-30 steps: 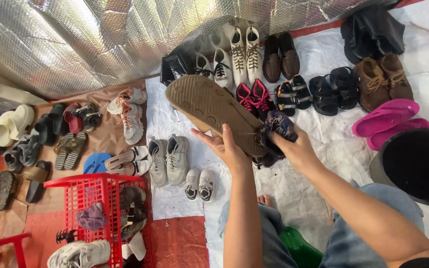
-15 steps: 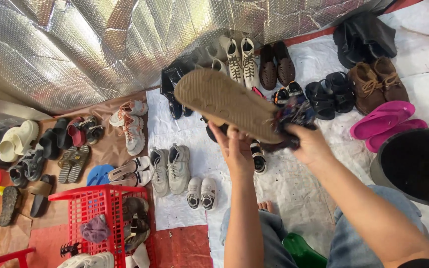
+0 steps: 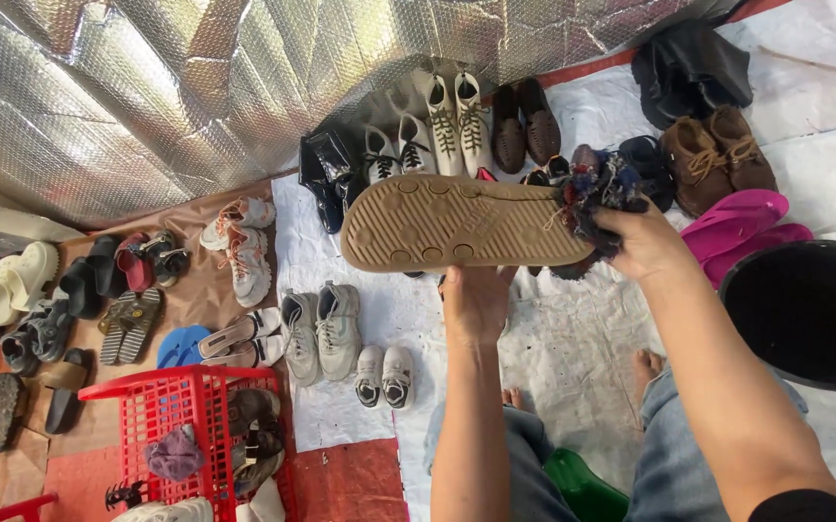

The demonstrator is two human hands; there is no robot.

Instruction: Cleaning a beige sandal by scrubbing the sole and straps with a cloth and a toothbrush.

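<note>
Risk | your left hand (image 3: pixel 476 304) grips the sandal (image 3: pixel 461 222); right hand (image 3: pixel 642 242) pinches the rag (image 3: pixel 597 188) | hard rubbing could twist it free.

sandal held: 1 (image 3: pixel 466 222) | rag: 1 (image 3: pixel 600 198) | red basket: 1 (image 3: pixel 161 406) | black tub: 1 (image 3: pixel 805 309)

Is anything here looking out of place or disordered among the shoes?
Mostly the pairs lie in neat rows on the sheet. The red basket at lower left differs: shoes and a purple cloth are piled loosely inside. The left hand holds one slipper sole-up; the right hand presses a rag on it.
</note>
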